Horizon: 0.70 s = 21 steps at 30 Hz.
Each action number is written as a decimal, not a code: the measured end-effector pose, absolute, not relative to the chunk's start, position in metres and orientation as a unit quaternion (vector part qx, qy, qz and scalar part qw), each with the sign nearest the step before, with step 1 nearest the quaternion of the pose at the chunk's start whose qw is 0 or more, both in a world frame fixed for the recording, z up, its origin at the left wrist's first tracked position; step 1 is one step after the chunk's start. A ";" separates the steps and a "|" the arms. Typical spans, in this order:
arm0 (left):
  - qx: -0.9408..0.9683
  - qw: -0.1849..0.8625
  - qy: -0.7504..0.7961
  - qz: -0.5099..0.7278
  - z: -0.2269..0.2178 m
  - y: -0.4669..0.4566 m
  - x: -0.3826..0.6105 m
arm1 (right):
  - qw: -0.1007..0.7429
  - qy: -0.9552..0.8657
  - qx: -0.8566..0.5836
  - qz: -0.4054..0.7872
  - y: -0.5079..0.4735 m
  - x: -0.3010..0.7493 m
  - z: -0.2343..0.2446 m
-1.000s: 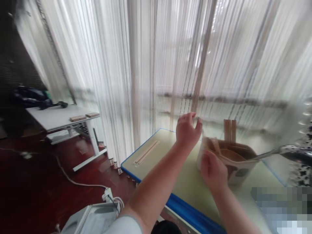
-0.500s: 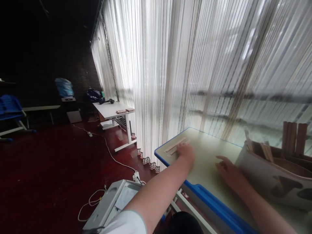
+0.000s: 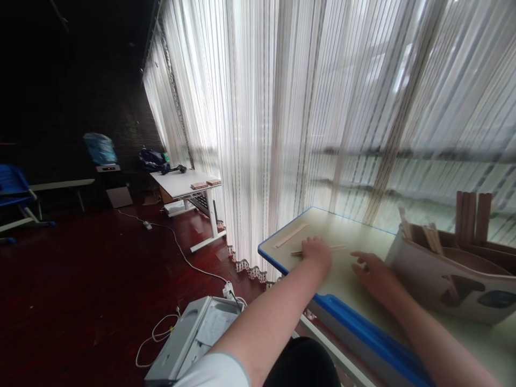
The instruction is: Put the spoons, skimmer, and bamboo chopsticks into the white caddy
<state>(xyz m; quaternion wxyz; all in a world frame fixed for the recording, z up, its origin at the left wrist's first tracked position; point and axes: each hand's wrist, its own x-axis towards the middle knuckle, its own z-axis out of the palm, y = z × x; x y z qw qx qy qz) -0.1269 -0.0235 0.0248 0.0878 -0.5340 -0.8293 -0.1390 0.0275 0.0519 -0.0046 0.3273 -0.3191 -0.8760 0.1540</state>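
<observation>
My left hand (image 3: 317, 253) is closed over a pair of thin wooden chopsticks (image 3: 297, 252), low on the cream tabletop (image 3: 342, 226). Their ends stick out on both sides of the fingers. Another slim wooden pair of chopsticks (image 3: 291, 235), seemingly in a clear sleeve, lies near the table's left corner. My right hand (image 3: 373, 274) hovers or rests just right of the held chopsticks, fingers apart and with nothing visible in them. Beside it stands a pale boat-shaped container (image 3: 427, 274) holding wooden sticks (image 3: 433, 239).
The tabletop has a blue edge (image 3: 363, 328). Sheer curtains (image 3: 274, 134) hang behind it. To the lower left sits a grey box (image 3: 181, 333) with papers, near a white cable (image 3: 187, 260) on the dark red floor. A white table (image 3: 181, 183) stands farther back.
My left hand has drawn the chopsticks rightward, away from the pair at the table corner and closer to my right hand. The view has shifted slightly.
</observation>
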 end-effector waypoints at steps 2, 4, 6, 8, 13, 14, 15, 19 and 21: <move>-0.550 0.109 -0.814 -0.151 0.022 -0.024 -0.126 | 0.327 -0.886 -0.299 0.136 0.049 0.023 -0.006; -0.589 0.142 -0.777 -0.170 0.021 -0.025 -0.125 | 0.338 -0.888 -0.289 0.116 0.048 0.019 -0.006; -0.647 0.180 -0.715 -0.193 0.022 -0.027 -0.124 | 0.353 -0.884 -0.293 0.087 0.047 0.019 -0.003; -0.685 0.212 -0.664 -0.211 0.025 -0.029 -0.123 | 0.357 -0.879 -0.313 0.038 0.041 0.023 0.005; -0.731 0.257 -0.586 -0.237 0.030 -0.034 -0.118 | 0.313 -0.863 -0.372 -0.140 0.012 0.035 0.036; -0.739 0.265 -0.569 -0.244 0.030 -0.035 -0.117 | 0.304 -0.862 -0.369 -0.168 0.007 0.037 0.041; -0.742 0.276 -0.555 -0.258 0.030 -0.036 -0.117 | 0.298 -0.861 -0.363 -0.193 0.003 0.037 0.045; -0.666 0.344 -0.525 -0.403 0.033 -0.043 -0.114 | 0.356 -0.815 -0.370 -0.269 0.000 0.042 0.054; -0.574 0.366 -0.517 -0.520 0.040 -0.045 -0.112 | 0.434 -0.759 -0.387 -0.293 0.004 0.048 0.058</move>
